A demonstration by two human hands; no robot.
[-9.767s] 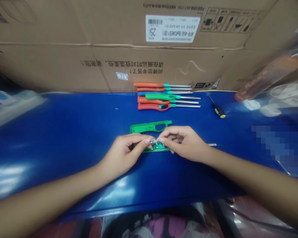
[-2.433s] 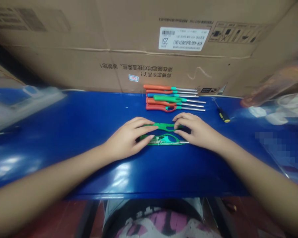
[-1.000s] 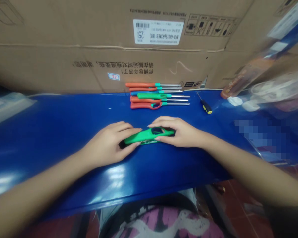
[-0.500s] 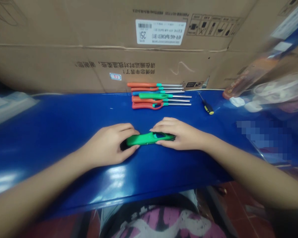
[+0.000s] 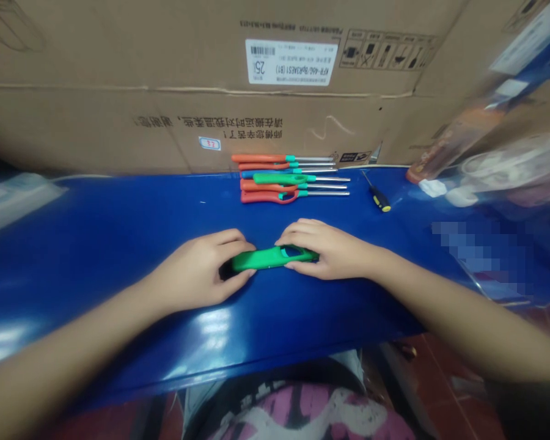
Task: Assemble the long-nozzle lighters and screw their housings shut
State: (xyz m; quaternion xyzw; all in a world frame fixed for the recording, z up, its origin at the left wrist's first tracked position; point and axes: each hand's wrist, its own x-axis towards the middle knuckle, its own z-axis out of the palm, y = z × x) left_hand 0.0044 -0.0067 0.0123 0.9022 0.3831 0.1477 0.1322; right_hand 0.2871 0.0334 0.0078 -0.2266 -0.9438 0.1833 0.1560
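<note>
Both my hands grip one green long-nosed lighter (image 5: 263, 259) just above the blue tabletop (image 5: 275, 330). My left hand (image 5: 206, 266) is closed round the butt of its handle. At the other end, my right hand (image 5: 327, 249) pinches the trigger-loop end, fingers behind and thumb in front. The lighter's metal nozzle does not show; my right hand may cover it. Beyond my hands lies a row of several similar lighters in red, orange, blue and green, among them a green lighter (image 5: 275, 179) and a red lighter (image 5: 266, 197), their metal nozzles pointing right.
A small black and yellow screwdriver (image 5: 379, 198) lies right of the row. A big cardboard box (image 5: 119, 61) walls off the back. Plastic packaging (image 5: 508, 165) stands at the right, beside a clear orange-toned tube (image 5: 458, 143). A white and blue package (image 5: 22, 195) sits far left.
The whole view has shifted slightly left. Both hands keep the same hold on the green lighter, and the row of lighters has not changed.
</note>
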